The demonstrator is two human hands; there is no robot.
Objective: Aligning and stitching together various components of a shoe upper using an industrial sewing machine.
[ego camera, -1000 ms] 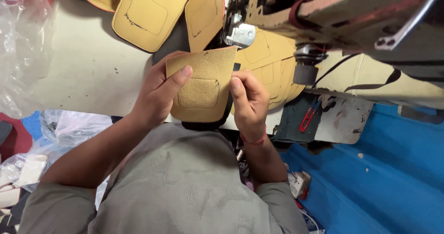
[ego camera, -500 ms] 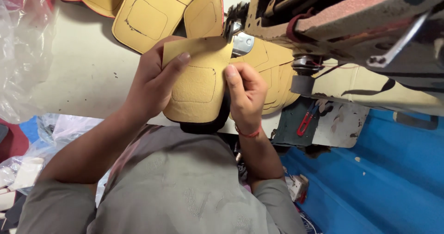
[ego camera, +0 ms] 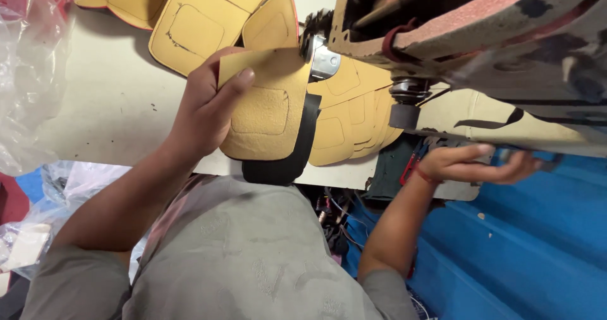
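Observation:
My left hand [ego camera: 202, 114] grips a tan stitched leather piece [ego camera: 269, 114] by its left edge, thumb on top. A black strip [ego camera: 297, 156] lies under the piece's right and lower edge. The piece's top right corner sits at the metal foot [ego camera: 324, 61] of the sewing machine [ego camera: 480, 36]. My right hand [ego camera: 468, 163] is far to the right, below the machine's right end. Its fingers are stretched out and touch a dark part there, holding nothing that I can see.
A stack of tan pieces [ego camera: 348, 118] lies under the machine arm, and more tan pieces [ego camera: 202, 17] lie at the back of the pale table [ego camera: 107, 111]. A clear plastic bag [ego camera: 28, 73] is at left. A blue surface [ego camera: 525, 244] lies below right.
My right hand has let go of the tan piece and swung right, under the machine's end. My left hand has pushed the piece up to the machine's foot.

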